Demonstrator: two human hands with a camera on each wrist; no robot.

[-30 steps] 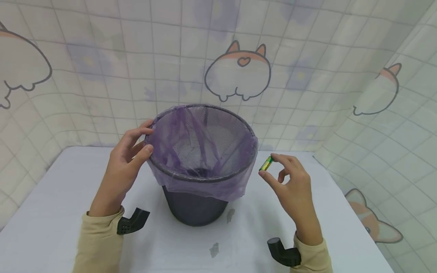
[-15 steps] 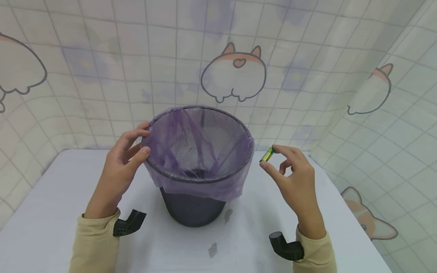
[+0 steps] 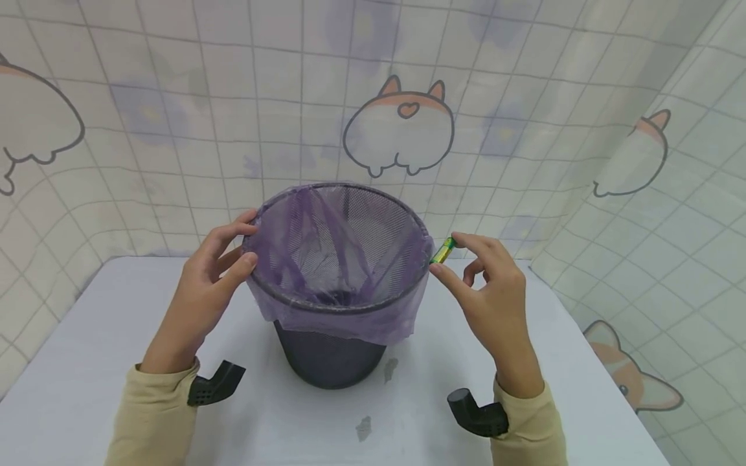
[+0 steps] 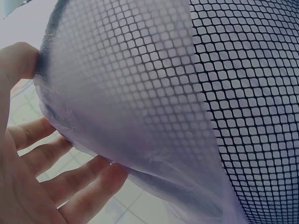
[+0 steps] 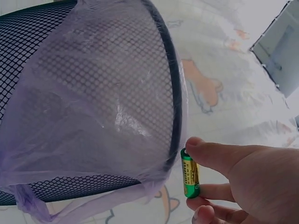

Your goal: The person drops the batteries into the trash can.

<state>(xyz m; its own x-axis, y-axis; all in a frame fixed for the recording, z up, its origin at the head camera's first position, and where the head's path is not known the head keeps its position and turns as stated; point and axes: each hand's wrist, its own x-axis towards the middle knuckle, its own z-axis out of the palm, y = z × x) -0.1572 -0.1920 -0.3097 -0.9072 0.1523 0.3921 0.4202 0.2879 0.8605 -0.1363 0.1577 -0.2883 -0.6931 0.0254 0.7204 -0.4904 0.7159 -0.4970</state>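
Note:
A black mesh wastebasket (image 3: 332,359) lined with a thin purple bin bag (image 3: 350,323) stands on the white table. The bag is folded over the rim and hangs down outside. My left hand (image 3: 210,278) grips the rim at its left side, thumb toward the front and fingers behind; the left wrist view shows the fingertips (image 4: 112,175) against the bagged edge. Between thumb and index finger, my right hand (image 3: 492,291) pinches a small green and gold battery (image 3: 443,250) by its two ends. The battery (image 5: 190,173) is right beside the rim's right side, outside the basket.
Behind the table (image 3: 146,304) hangs a pale checked cloth (image 3: 280,84) with cartoon corgis, and it continues along the right side. Two grey patches, one a worn mark (image 3: 364,428), show on the tabletop in front of the basket. Black camera mounts sit on both wrists.
My right hand has moved up and to the left with the battery, up to the basket's right rim. My left hand keeps its grip on the rim.

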